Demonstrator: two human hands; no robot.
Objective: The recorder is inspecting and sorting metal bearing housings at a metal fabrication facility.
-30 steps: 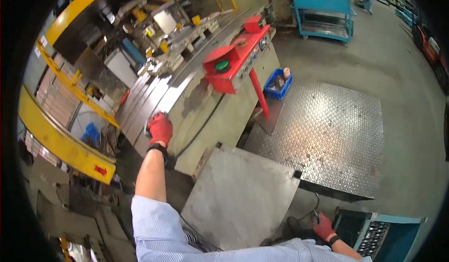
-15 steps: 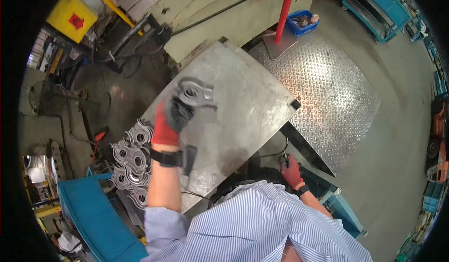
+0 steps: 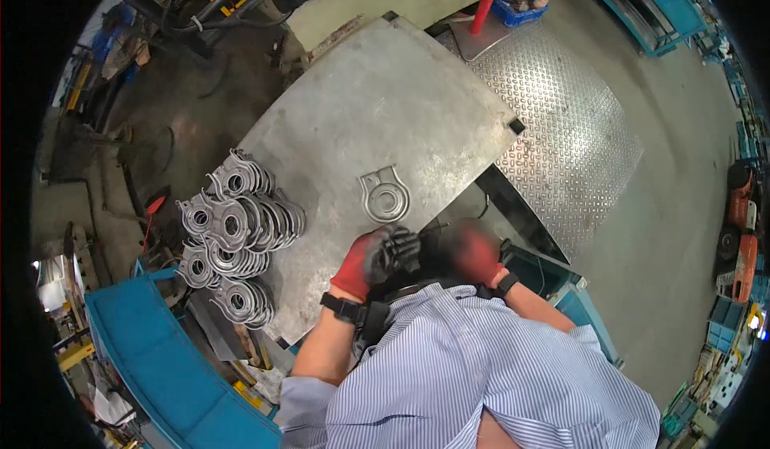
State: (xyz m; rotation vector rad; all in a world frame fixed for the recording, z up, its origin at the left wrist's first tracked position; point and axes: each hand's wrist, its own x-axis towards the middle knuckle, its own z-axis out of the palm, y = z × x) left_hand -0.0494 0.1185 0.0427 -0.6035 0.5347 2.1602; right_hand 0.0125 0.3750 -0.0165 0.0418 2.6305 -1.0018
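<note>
A grey stamped metal bracket [image 3: 387, 199] with a round hole and two prongs lies flat on the steel table [image 3: 361, 88], near its front edge. Just in front of it is my left hand [image 3: 391, 255], in a red and black glove, apart from the bracket. Its fingers are curled together, hiding whatever they may hold. My right hand [image 3: 475, 253], gloved alike, hovers close to my body right of the left one. Motion smears its fingers. Stacks of similar metal brackets [image 3: 233, 224] cover the table's left corner.
A blue cart [image 3: 160, 353] stands at the lower left. Right of the table lies a tread-plate platform [image 3: 561, 128], with a red post [image 3: 488, 0] and a blue bin [image 3: 518, 16] beyond. Behind the table is a pale machine body [image 3: 353, 8].
My left hand has let go of the bracket, which now lies near the front edge, and has drawn back toward me. My right hand has moved up and left, toward the left one.
</note>
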